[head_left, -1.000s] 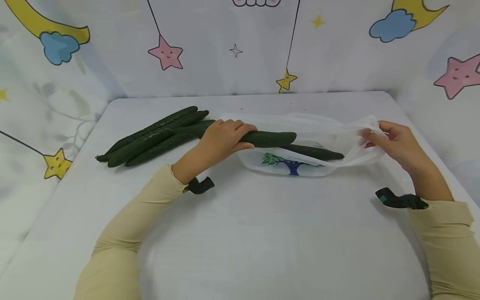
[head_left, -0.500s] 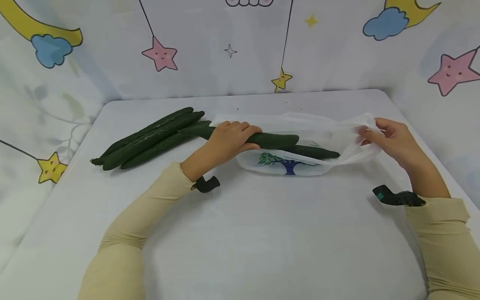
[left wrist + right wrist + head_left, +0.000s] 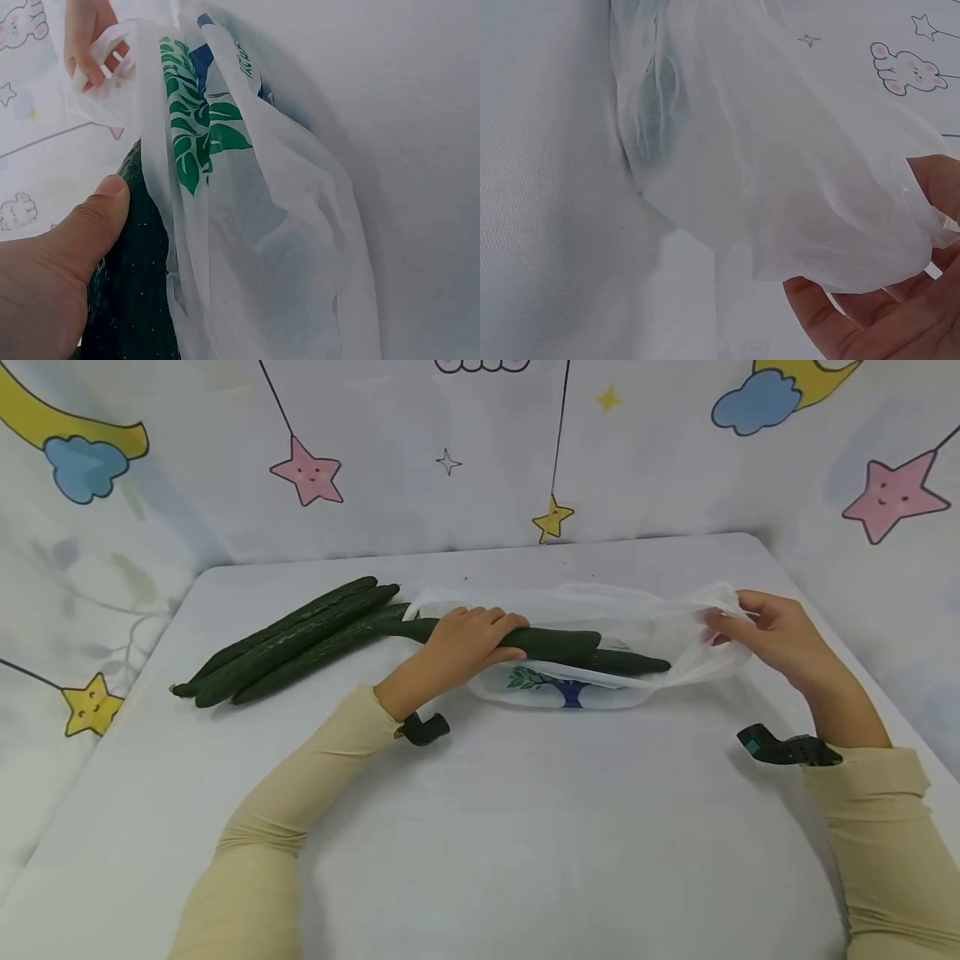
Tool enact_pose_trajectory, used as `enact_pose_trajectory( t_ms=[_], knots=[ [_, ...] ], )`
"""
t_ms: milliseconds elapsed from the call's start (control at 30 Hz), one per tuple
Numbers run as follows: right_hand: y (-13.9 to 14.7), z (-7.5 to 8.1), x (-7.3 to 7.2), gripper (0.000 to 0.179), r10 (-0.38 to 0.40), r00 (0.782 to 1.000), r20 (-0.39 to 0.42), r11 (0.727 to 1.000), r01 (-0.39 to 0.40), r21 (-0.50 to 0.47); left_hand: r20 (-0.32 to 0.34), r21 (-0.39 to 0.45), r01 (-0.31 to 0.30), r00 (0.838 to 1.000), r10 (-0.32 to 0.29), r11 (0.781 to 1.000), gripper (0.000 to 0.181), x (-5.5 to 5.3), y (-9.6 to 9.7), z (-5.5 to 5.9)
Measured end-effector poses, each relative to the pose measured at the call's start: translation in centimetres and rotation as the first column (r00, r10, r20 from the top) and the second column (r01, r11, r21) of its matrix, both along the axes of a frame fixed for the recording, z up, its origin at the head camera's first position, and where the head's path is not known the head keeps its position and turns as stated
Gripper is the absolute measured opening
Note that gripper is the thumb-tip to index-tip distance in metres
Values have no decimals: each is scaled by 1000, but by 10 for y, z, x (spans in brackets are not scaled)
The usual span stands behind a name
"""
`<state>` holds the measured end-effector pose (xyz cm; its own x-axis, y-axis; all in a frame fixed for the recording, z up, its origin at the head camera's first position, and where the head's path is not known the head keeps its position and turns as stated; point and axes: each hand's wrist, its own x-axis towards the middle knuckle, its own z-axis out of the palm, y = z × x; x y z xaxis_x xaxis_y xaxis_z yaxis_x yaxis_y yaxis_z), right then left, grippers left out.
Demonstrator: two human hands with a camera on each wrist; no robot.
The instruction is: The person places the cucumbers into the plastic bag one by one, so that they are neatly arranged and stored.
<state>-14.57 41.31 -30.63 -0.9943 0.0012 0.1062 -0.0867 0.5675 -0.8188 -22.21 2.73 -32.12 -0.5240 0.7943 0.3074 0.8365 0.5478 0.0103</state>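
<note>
My left hand (image 3: 468, 647) grips a long dark green cucumber (image 3: 562, 644) from above, its right part lying over the mouth of a white plastic bag (image 3: 675, 614). In the left wrist view the thumb presses along this cucumber (image 3: 139, 277), right beside the bag's edge (image 3: 285, 202). A second cucumber (image 3: 633, 662) lies within the bag. My right hand (image 3: 783, 631) pinches the bag's right end and holds it up. The right wrist view has the thin plastic (image 3: 817, 187) stretched toward the fingers (image 3: 817, 307).
Several more cucumbers (image 3: 292, 635) lie side by side at the back left of the white table (image 3: 570, 827). A cloth backdrop (image 3: 390, 435) with stars, moons and clouds stands behind and at both sides. Dark wrist cameras (image 3: 787, 749) sit under both forearms.
My left hand has moved slightly right with its cucumber, farther over the bag. My right hand keeps its pinch on the bag. The whole head view has shifted a little.
</note>
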Motion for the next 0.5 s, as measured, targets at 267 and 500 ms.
enact_pose_trajectory(
  t_ms=[267,500],
  knots=[
    [0,1,0,17,0,1000,1,1000,0,9,8,18,-2,1000,2,1000,44,-3,11,-4],
    [-1,-1,0,14,-8,1000,12,1000,8,17,77,-31,-48,996,50,998,46,-8,24,-5]
  ],
)
